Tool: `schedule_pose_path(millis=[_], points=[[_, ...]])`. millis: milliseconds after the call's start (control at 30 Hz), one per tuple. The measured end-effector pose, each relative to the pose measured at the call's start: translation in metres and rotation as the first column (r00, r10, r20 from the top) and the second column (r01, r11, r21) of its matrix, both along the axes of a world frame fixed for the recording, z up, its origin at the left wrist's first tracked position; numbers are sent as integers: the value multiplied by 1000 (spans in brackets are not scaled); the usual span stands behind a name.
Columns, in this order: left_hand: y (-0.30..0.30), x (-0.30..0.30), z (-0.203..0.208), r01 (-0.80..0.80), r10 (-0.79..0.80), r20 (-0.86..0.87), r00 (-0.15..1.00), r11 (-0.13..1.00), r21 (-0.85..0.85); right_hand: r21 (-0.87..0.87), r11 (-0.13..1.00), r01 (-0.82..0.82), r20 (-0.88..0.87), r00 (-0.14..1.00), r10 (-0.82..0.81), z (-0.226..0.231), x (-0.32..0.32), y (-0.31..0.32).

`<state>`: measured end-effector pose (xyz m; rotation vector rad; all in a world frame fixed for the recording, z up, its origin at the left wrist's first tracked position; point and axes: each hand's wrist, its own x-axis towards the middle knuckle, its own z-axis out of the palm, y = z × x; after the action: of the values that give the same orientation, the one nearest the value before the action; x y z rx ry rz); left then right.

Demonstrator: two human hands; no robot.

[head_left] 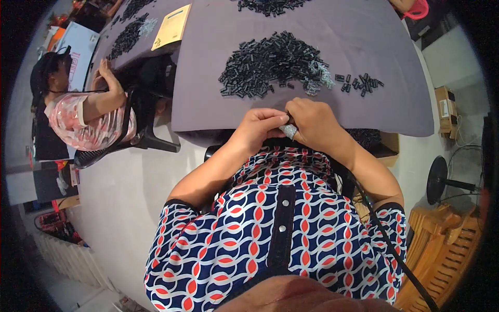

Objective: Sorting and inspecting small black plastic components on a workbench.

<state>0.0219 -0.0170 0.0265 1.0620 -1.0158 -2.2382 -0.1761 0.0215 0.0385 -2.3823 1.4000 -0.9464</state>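
You've got both hands together right at the near edge of the grey cloth-covered table. Your left hand is in a narrow pinch, thumb laid along the index finger, and your right hand is curled up tight against it. They meet on a small dark piece, mostly covered by your fingers, so I can't make out its shape. Just below it there's a silvery clump tucked between your hands; can't tell if it's a bunch of little bits or a wrap on a finger.

Just past your hands is a big heap of short black pieces, with silvery bits on its right side near you. A few loose black pieces lie scattered further right. There's another black heap at the top of the view.

Over on your left, a co-worker in a pink-and-white top sits by a third black heap, and a yellow booklet lies between that heap and yours. A slatted wooden bench stands off to your right.
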Motion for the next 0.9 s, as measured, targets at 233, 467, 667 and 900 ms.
schedule_pose_path(millis=[233, 467, 667, 900], points=[[17, -10, -4, -73, 74, -32, 997, 997, 33, 53, 998, -15, -126, 992, 21, -11, 1, 11], [9, -7, -2, 161, 155, 296, 943, 565, -809, -49, 994, 100, -9, 995, -101, -22, -22, 13], [-58, -23, 0, 428, 414, 338, 846, -147, -892, -171, 870, 462, -243, 836, -492, -18, -111, -8], [-78, -54, -18, 616, 426, 481, 766, -271, -740, -60, 802, 594, -226, 775, -591, -41, -136, -14]])
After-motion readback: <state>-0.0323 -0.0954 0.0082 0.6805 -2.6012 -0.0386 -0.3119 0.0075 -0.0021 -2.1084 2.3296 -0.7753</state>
